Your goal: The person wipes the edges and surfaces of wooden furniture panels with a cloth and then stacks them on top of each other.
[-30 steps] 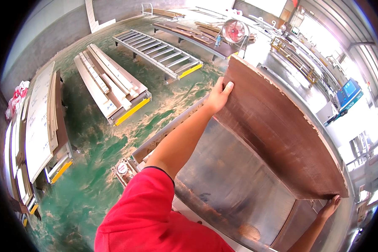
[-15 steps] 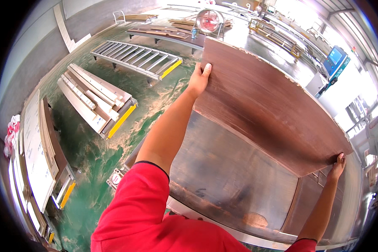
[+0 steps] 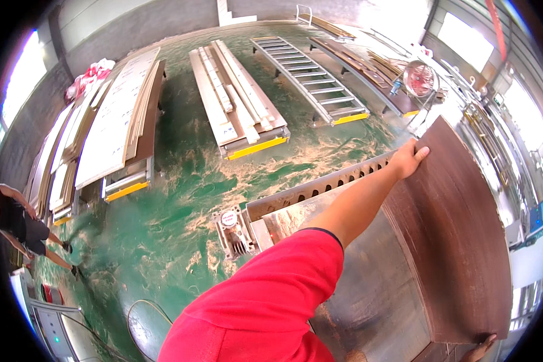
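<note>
A large brown wood panel (image 3: 458,235) stands tilted on edge at the right, above a grey metal table (image 3: 368,283). My left hand (image 3: 409,158) grips the panel's far left edge, thumb on the near face and fingers wrapped behind. At the lower right, my right hand (image 3: 479,350) is closed at the panel's near corner, partly cut off by the picture's dark rim. Below the panel's lower end, part of another brown board (image 3: 431,351) shows on the table.
A motor (image 3: 232,232) juts from the table's left corner, amid sawdust on the green floor. Roller stands hold stacked boards (image 3: 120,114) and strips (image 3: 238,96); another roller stand (image 3: 311,81) is bare. A fan (image 3: 420,79) stands beyond. Another person (image 3: 24,223) is at far left.
My view has swung left, so the panel and both hands sit farther right in the picture. Another person has come into view at the left. Both hands keep hold of the panel.
</note>
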{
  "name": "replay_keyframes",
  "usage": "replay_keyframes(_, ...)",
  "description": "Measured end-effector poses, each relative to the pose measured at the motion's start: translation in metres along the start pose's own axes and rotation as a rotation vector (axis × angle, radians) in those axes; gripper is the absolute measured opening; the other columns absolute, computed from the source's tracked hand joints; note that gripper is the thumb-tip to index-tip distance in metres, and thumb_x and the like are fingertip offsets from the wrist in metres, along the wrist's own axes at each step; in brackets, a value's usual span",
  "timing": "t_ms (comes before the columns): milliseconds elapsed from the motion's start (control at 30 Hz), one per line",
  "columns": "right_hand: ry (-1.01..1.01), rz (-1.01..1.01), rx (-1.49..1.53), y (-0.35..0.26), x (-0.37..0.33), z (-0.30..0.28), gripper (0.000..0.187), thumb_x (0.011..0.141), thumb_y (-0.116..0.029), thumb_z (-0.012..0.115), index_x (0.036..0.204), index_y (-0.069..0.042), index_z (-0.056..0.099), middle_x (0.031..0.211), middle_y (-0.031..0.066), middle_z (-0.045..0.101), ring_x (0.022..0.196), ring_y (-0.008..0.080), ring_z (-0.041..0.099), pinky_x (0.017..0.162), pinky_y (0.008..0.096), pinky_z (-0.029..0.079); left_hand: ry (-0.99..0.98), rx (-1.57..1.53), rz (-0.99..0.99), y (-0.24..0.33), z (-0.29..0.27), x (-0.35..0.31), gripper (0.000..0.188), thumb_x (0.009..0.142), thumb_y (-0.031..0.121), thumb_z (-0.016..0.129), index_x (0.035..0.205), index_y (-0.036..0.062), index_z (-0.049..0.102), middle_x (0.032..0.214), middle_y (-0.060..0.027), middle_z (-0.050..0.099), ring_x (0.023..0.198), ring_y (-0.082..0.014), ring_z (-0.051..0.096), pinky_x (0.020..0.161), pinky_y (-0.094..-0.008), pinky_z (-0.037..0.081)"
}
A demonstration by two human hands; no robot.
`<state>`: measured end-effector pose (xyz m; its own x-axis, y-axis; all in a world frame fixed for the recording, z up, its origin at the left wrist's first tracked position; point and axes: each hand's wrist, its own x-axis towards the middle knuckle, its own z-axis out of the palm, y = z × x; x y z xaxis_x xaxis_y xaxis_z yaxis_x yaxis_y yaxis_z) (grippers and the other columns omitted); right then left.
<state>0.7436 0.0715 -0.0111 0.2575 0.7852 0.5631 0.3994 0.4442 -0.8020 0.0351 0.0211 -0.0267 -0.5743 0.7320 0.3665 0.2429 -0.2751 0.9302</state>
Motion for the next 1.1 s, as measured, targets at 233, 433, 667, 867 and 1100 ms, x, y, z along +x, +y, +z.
replay_keyframes(233, 0.034, -0.069, -0.045, -0.021, -0.003, 0.01, 0.052, 0.087, -0.037, 0.045, 0.114, 0.007, 0.049, 0.101, 0.0194, 0.056, 0.085, 0.0278, 0.055, 0.071, 0.0369, 0.047, -0.016, 0.009, -0.033, 0.008, -0.005, -0.005, 0.053, 0.088, 0.049, 0.051, 0.109, 0.0005, 0.047, 0.105, -0.0239, 0.059, 0.102, -0.039, 0.054, 0.086, -0.0423, 0.041)
replay_keyframes(433, 0.057, -0.192, -0.192, -0.023, -0.01, 0.001, 0.057, 0.09, -0.046, 0.045, 0.109, 0.007, 0.051, 0.093, 0.0194, 0.059, 0.077, 0.0283, 0.058, 0.063, 0.0371, 0.051, -0.04, 0.101, -0.03, 0.015, -0.019, -0.006, 0.058, 0.087, 0.049, 0.052, 0.12, 0.0017, 0.044, 0.111, -0.0243, 0.057, 0.106, -0.0387, 0.053, 0.091, -0.0425, 0.04)
replay_keyframes(667, -0.014, 0.057, 0.01, 0.012, 0.016, -0.019, 0.053, 0.093, -0.039, 0.05, 0.123, 0.005, 0.047, 0.123, 0.0213, 0.051, 0.108, 0.0305, 0.051, 0.092, 0.0392, 0.043, 0.245, 0.244, 0.238, 0.042, -0.003, -0.004, 0.067, 0.081, 0.045, 0.063, 0.122, -0.002, 0.039, 0.123, -0.0257, 0.043, 0.114, -0.0376, 0.044, 0.096, -0.0426, 0.037)
replay_keyframes(867, 0.108, 0.086, 0.136, -0.016, -0.019, 0.014, 0.061, 0.091, -0.035, 0.057, 0.134, 0.003, 0.036, 0.128, 0.0107, 0.049, 0.118, 0.0197, 0.045, 0.102, 0.0323, 0.032, 0.228, 0.256, 0.358, 0.074, -0.008, 0.003, 0.072, 0.07, 0.035, 0.077, 0.117, -0.008, 0.043, 0.11, -0.0218, 0.048, 0.102, -0.0304, 0.05, 0.09, -0.0392, 0.042)
replay_keyframes(1100, 0.1, 0.084, 0.193, -0.042, -0.03, 0.02, 0.045, 0.093, -0.03, 0.055, 0.127, -0.002, 0.046, 0.121, 0.0074, 0.055, 0.112, 0.0167, 0.049, 0.098, 0.0299, 0.034, 0.254, 0.315, 0.115, 0.084, 0.025, 0.0, 0.099, 0.068, 0.054, 0.073, 0.132, -0.0052, 0.026, 0.129, -0.0228, 0.033, 0.121, -0.0375, 0.031, 0.103, -0.0434, 0.027)
